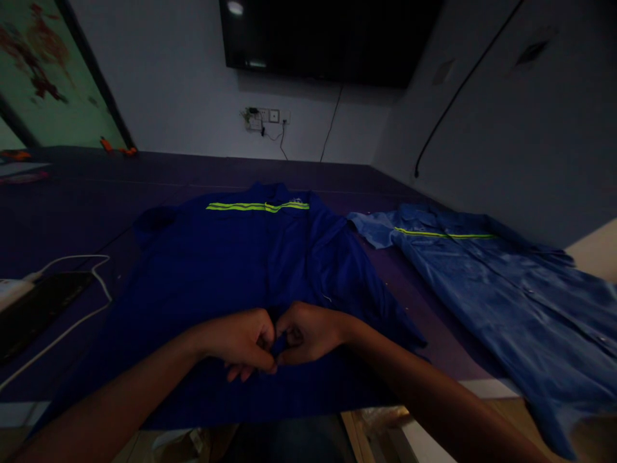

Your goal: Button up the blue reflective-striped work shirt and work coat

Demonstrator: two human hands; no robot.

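Observation:
A dark blue work jacket lies spread on the purple tabletop, its collar at the far side and a yellow-green reflective stripe across the chest. Both of my hands meet at its front placket, towards the lower part. My left hand is closed, with thumb and forefinger pinching the cloth edge. Right beside it, my right hand pinches the other side of the same opening. A small fold of blue cloth shows between the fingertips. Whether a button is under the fingers is hidden.
A lighter blue work jacket lies at the right, hanging over the near edge. At the left are a black phone-like device and a white cable. Orange items lie at the back left. A dark screen hangs on the wall.

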